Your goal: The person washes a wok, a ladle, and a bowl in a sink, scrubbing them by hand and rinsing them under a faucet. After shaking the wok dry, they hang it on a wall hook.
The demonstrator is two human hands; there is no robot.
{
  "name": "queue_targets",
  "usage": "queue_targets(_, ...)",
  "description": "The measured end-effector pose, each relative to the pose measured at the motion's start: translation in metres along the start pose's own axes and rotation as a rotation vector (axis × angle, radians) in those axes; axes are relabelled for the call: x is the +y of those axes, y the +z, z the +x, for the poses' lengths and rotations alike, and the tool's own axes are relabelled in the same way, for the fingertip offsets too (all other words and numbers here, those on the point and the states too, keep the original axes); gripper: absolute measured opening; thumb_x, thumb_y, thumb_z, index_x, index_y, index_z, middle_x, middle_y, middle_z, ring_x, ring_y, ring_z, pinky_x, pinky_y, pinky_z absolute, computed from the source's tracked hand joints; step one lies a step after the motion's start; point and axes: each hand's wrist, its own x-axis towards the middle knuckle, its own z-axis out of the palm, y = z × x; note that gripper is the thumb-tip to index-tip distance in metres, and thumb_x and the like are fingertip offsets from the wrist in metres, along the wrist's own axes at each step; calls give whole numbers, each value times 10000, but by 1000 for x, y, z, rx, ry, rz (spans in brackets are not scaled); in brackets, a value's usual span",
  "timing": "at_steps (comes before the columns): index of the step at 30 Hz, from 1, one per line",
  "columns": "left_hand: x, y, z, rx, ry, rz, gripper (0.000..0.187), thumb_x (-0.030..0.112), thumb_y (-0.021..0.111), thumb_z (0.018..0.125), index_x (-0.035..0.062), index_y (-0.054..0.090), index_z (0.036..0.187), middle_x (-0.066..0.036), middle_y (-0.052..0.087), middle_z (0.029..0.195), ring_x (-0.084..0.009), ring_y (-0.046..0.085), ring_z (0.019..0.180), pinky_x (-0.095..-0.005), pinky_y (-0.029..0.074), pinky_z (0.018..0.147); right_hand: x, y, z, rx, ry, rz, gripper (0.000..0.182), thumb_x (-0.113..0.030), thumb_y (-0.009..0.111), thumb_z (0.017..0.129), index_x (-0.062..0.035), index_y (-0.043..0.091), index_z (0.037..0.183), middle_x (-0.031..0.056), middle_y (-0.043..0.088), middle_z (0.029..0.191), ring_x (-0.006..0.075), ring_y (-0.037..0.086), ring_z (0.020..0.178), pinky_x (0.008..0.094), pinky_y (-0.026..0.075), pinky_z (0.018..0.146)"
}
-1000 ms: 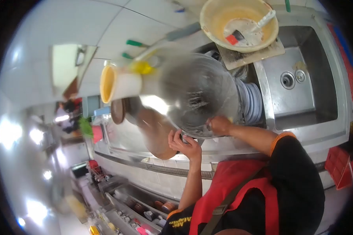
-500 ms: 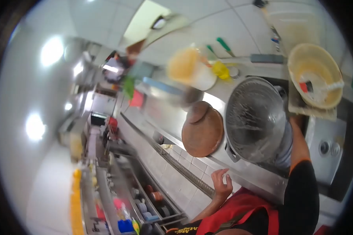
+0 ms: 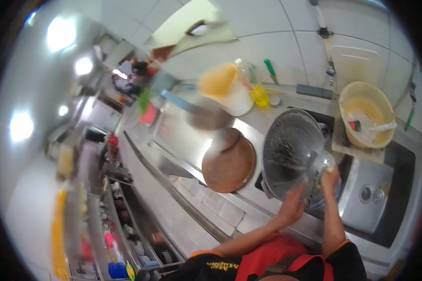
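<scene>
The large metal pot (image 3: 286, 138) sits tilted at the sink, between a round brown disc (image 3: 229, 168) and the cream plastic basin (image 3: 365, 100). By its near rim, the right hand (image 3: 329, 180) grasps a shiny, blurred object (image 3: 322, 161); the left hand (image 3: 292, 205) extends its fingers alongside, contact unclear.

The metal counter (image 3: 169, 132) bears a brown disc (image 3: 229, 168) and a bottle (image 3: 260, 97).

White tiled wall (image 3: 267, 51), bright lights (image 3: 61, 33) overhead.
</scene>
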Motion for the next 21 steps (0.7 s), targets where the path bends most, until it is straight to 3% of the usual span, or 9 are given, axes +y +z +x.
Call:
queue_targets(3,-18,37,45,197,-172,-90,544,73,575,812,-25,361,1302,-245,447,1295,-363,431,1217,-377,349,999,-76,-48,-28,-66,-132,175,274,-148,588,838,31,555,1042,194,619,875,325,602,812,378,457,734)
queue_targets(5,-32,37,73,-271,-339,-793,513,118,564,848,-24,365,1300,-219,539,1185,-319,514,1124,-368,391,926,-123,-79,-22,-192,-163,233,273,-205,553,882,18,557,1040,175,622,861,261,605,811,345,452,721)
queue_targets(7,-71,68,88,-481,-362,-490,374,161,524,893,-7,471,1223,-100,602,1030,-140,537,942,-301,429,804,-113,-68,7,-205,-234,232,239,-221,548,882,-8,569,988,170,621,858,282,619,790,356,463,688)
queue_targets(11,-11,39,124,-381,-391,-487,209,143,495,899,-3,598,1009,-50,607,807,-109,522,737,-292,428,658,-148,-90,38,-107,-284,-145,195,-195,537,878,-27,584,966,152,625,889,317,608,813,383,469,714)
queue_targets(13,-18,44,129,-130,-134,-598,193,139,441,928,-14,560,927,-161,599,738,-245,580,711,-359,418,649,-168,-95,36,23,-469,67,117,-169,553,851,-57,579,866,153,606,834,366,582,773,426,457,652)
queue_targets(14,-25,35,130,-251,20,-303,181,129,445,923,-22,540,956,-222,586,725,-373,577,699,-408,419,640,-175,-88,35,-9,-595,92,107,-176,596,804,-84,575,852,122,598,795,354,593,734,435,461,638)
queue_targets(17,1,30,123,-271,173,-272,200,140,446,922,-41,521,962,-271,581,768,-471,542,768,-468,412,646,-179,-57,62,-146,-700,-201,145,-230,570,831,-86,589,842,123,602,846,342,592,801,451,451,682)
queue_targets(20,25,20,109,-485,83,-61,237,150,522,895,-69,484,812,-312,534,781,-416,540,699,-435,401,626,-167,-33,111,-340,-271,-117,214,-298,540,855,-95,607,855,132,594,932,327,577,902,464,443,732)
queue_targets(21,23,16,112,-488,80,-54,237,150,522,895,-69,484,812,-312,534,781,-416,540,699,-435,401,626,-164,-27,105,-342,-268,-109,214,-298,540,855,-95,607,855,132,594,932,327,577,902,464,443,732)
